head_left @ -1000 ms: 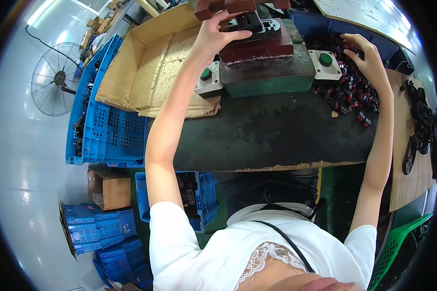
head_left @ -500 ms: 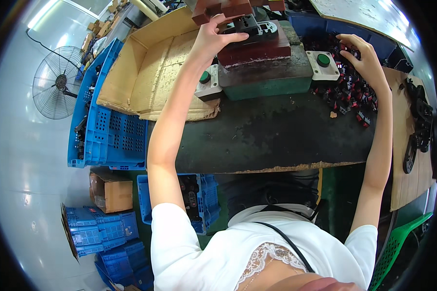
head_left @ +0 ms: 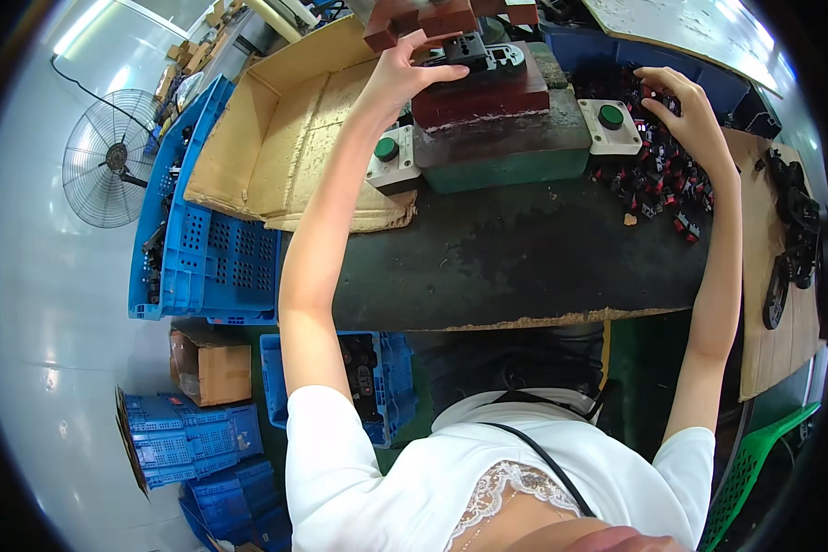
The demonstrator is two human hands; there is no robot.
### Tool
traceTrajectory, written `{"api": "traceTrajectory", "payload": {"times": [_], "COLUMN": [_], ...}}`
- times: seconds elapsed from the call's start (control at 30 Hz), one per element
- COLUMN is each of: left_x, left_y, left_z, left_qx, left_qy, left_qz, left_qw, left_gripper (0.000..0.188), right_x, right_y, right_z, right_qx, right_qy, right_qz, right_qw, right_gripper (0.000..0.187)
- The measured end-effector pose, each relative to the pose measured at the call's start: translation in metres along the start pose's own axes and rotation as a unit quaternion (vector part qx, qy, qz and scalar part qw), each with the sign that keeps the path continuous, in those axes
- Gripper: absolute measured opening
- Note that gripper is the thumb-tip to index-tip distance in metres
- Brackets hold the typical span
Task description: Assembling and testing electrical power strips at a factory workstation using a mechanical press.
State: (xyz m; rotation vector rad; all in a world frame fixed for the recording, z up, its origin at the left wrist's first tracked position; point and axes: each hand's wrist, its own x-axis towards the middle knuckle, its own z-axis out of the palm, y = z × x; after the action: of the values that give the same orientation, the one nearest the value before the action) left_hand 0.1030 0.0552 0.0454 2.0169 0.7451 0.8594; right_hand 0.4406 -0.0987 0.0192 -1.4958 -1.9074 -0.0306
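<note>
My left hand (head_left: 403, 74) is closed round the near-left end of a black plastic part (head_left: 465, 51), thumb in front and fingers behind. That part lies on a dark red block (head_left: 488, 99) under the raised red upper block (head_left: 423, 20) of a press. Over a heap of small black and red parts (head_left: 658, 170) at the right, my right hand (head_left: 690, 110) has its fingers curled toward the thumb. Whatever lies between those fingertips is too small to make out. A green push button (head_left: 611, 117) in a pale housing sits just left of the right hand; another green button (head_left: 386, 149) is beside my left wrist.
An open cardboard box (head_left: 290, 138) lies left of the press, beside a blue crate (head_left: 202, 248). The dark worktop (head_left: 524, 258) has a worn front edge. Black parts (head_left: 787, 230) lie on a board at the far right. Below stands another blue crate (head_left: 396, 377).
My right hand has shifted very slightly over the heap, its thumb and fingers moving a little. My left hand stays at the black plastic part on the block.
</note>
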Motion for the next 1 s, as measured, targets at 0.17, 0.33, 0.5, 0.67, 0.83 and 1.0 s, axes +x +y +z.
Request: {"api": "traceTrajectory", "payload": {"times": [0.17, 0.33, 0.5, 0.67, 0.83, 1.0], "left_x": [0.002, 0.003, 0.001, -0.008, -0.047, -0.1], "left_y": [-0.009, -0.009, -0.004, 0.001, 0.003, -0.011], "left_z": [0.001, 0.002, 0.004, 0.001, -0.01, -0.027], "left_qx": [-0.019, -0.007, -0.042, -0.061, -0.06, 0.066], "left_qy": [0.004, 0.011, 0.014, 0.039, 0.142, 0.131], "left_qz": [0.005, 0.033, 0.026, 0.029, 0.01, -0.007], "left_qw": [1.0, 0.999, 0.999, 0.997, 0.988, 0.989], "left_gripper": [0.054, 0.051, 0.046, 0.041, 0.024, 0.02], "right_x": [0.0, 0.0, 0.0, 0.002, 0.001, 0.001], "right_y": [-0.001, 0.0, -0.001, -0.003, -0.008, -0.027], "right_z": [0.001, 0.002, 0.002, 0.003, -0.004, -0.003], "right_qx": [0.005, 0.0, 0.007, 0.014, 0.066, 0.199], "right_qy": [-0.002, -0.008, -0.011, -0.006, 0.011, 0.061], "right_qz": [0.002, -0.007, 0.001, -0.009, -0.005, -0.032], "right_qw": [1.0, 1.0, 1.0, 1.0, 0.998, 0.978], "right_gripper": [0.033, 0.033, 0.033, 0.033, 0.037, 0.042]}}
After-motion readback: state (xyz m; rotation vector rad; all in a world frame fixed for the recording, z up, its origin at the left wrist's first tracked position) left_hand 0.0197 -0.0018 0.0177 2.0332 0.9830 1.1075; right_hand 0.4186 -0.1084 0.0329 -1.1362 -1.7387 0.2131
